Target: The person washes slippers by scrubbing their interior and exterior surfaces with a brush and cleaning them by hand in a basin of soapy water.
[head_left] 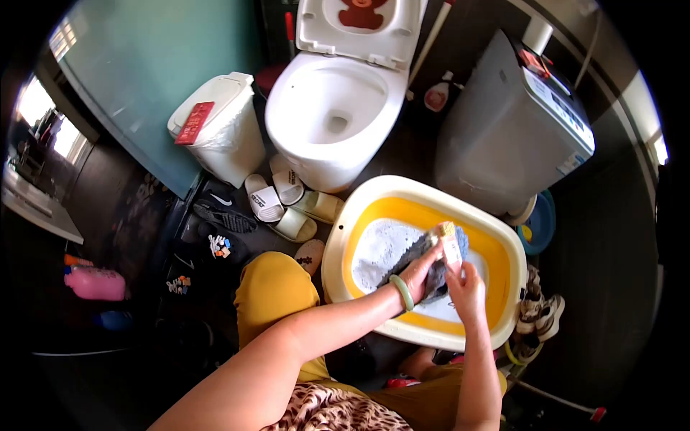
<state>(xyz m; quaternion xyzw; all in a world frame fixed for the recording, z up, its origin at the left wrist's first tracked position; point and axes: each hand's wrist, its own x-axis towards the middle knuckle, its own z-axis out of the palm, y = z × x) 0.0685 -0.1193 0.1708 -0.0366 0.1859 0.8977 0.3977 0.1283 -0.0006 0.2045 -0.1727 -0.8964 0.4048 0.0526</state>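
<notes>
Over a white and yellow basin [338, 269] of sudsy water, my left hand [419, 271], with a pale green bangle at its wrist, is closed on a wet dark grey fabric item [410, 257]. Whether it is a shoe or a cloth I cannot tell. My right hand [467, 289] grips a small pale brush [451, 248] by its handle. The brush head lies against the upper part of the grey item, close to my left fingers. White foam [377, 248] floats in the basin around them.
Beyond the basin stands a toilet [334, 108] with its lid up. A lidded bin [226, 136] and several slippers [264, 199] are to the left. A grey washing machine [496, 122], a blue basin [543, 226] and sneakers [550, 316] are on the right.
</notes>
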